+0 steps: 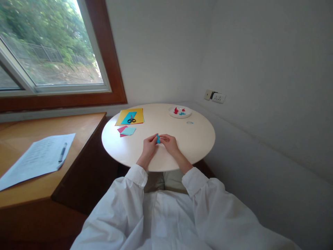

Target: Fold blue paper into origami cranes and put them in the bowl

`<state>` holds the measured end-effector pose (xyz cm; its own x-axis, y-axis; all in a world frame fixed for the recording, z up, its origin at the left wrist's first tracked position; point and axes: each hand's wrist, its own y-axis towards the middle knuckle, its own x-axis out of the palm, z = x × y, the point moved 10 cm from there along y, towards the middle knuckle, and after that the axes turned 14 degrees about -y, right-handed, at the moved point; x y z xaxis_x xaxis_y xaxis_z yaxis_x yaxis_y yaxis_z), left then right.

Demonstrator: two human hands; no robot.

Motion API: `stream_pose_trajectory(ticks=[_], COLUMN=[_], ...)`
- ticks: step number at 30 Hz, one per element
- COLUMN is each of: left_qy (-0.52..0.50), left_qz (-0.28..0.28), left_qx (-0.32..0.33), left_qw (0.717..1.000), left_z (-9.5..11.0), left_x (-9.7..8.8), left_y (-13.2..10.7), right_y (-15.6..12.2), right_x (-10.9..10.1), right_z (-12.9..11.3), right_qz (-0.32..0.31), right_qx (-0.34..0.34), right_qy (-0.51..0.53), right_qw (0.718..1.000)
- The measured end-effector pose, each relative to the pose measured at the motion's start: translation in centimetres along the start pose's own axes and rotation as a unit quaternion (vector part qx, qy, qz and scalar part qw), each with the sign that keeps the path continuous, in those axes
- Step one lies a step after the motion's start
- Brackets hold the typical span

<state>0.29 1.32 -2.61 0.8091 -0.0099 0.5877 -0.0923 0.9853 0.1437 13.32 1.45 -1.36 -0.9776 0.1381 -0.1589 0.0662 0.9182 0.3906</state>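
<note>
A: Blue paper [158, 140]: where?
B: Over bench [196, 139], near side. Left grip [150, 144] and right grip [169, 142] both pinching it.
A: Handling?
B: Probably light, crisp, easily creased. Best held lightly at its edges.

The left hand [150, 143] and right hand [169, 142] come close together in front of the torso [169, 218], their fingers [163, 136] bent and pinched. Both forearms [184, 161] reach forward, angling inward from elbows held apart.
</note>
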Motion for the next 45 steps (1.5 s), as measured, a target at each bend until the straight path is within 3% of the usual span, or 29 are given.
stream_pose_trajectory(ticks=[16, 36, 45], left_qy=[0.033, 0.063, 0.037], left_qz=[-0.028, -0.001, 0.017], left_qx=[-0.004, 0.037, 0.022], left_qw=[0.999, 0.997, 0.999], left_z=[0.0, 1.1, 0.9], left_x=[0.6, 0.2, -0.1], left_y=[-0.2, -0.2, -0.3], right_y=[0.0, -0.1, -0.1], right_x=[-0.4, -0.2, 0.0], right_z=[0.1, -0.3, -0.3], right_qz=[0.022, 0.009, -0.006], right_qx=[-0.008, -0.016, -0.007], right_qy=[-0.038, -0.067, -0.062], right_qw=[0.999, 0.998, 0.998])
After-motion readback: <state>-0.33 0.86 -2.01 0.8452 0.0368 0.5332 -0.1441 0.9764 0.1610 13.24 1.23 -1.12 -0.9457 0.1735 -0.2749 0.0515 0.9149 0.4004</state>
